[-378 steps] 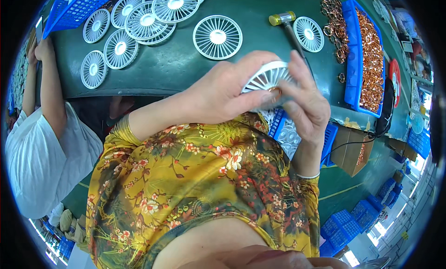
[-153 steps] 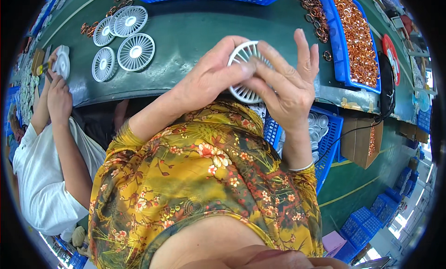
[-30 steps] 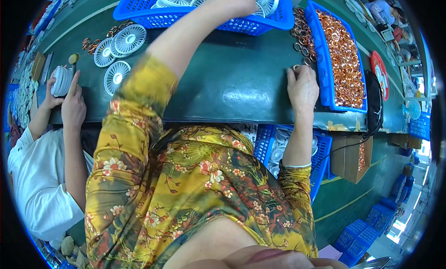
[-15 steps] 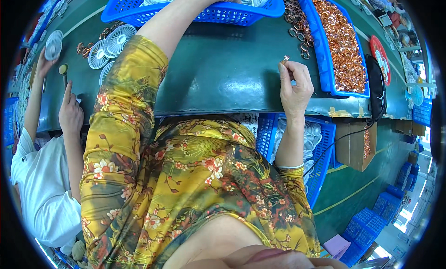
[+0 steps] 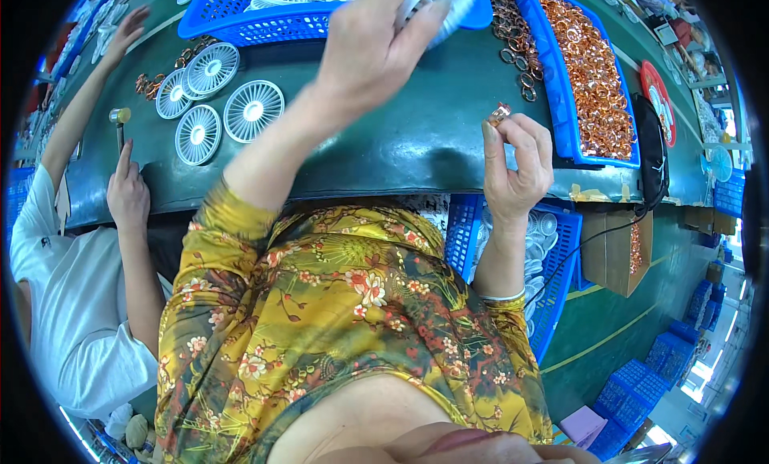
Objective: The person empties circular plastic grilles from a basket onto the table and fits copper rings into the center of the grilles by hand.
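Note:
A white round slotted disc, blurred by motion, is gripped by my left hand over the near edge of the blue basket. More such discs fill that basket. Between thumb and fingertips, my right hand pinches a small copper-coloured ring above the green table. Loose copper rings lie beyond it, beside a blue bin heaped with the same rings. Several white discs rest flat on the table to the left of my left forearm.
At the left, a co-worker's hand holds a small mallet; that person's other hand reaches forward. A blue crate of white parts stands below the table edge, near a cardboard box and a black cable.
My left hand has come back out of the basket with a white disc. The right hand's ring has tilted up slightly. The co-worker's far hand has let go of a disc.

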Demonstrator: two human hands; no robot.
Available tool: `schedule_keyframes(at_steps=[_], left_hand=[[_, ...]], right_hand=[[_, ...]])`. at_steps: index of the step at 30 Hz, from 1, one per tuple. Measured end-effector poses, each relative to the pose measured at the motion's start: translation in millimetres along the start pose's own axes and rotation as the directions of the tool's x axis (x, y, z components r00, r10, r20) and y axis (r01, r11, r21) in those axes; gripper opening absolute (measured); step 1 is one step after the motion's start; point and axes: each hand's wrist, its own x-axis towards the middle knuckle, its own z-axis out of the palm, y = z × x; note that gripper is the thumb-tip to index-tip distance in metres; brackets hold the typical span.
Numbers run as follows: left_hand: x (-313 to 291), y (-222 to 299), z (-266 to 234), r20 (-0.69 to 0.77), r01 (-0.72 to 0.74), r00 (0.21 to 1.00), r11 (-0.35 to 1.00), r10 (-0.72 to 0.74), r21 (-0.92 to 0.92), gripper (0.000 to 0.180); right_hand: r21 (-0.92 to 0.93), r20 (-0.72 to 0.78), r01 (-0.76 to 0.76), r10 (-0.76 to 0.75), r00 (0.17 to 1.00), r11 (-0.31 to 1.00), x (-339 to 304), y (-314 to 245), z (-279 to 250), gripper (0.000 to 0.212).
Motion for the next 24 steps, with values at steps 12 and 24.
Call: schedule_keyframes(at_steps=[12,24], left_hand=[[-65.5,10.9,8.8,0.284,0.412,0.909,0.762,-0.305,-0.501,0.028],[-69.7,11.4,0.6,0.423,0.513,0.853,0.642,-0.306,-0.57,0.038]], right_hand=[[-0.032,0.209,0.163,-0.153,0.966,0.986,30.8,-32.8,16.5,0.016],[-0.188,0.136,0.013,0.013,0.991,0.982,18.1,-47.2,16.1,0.031]])
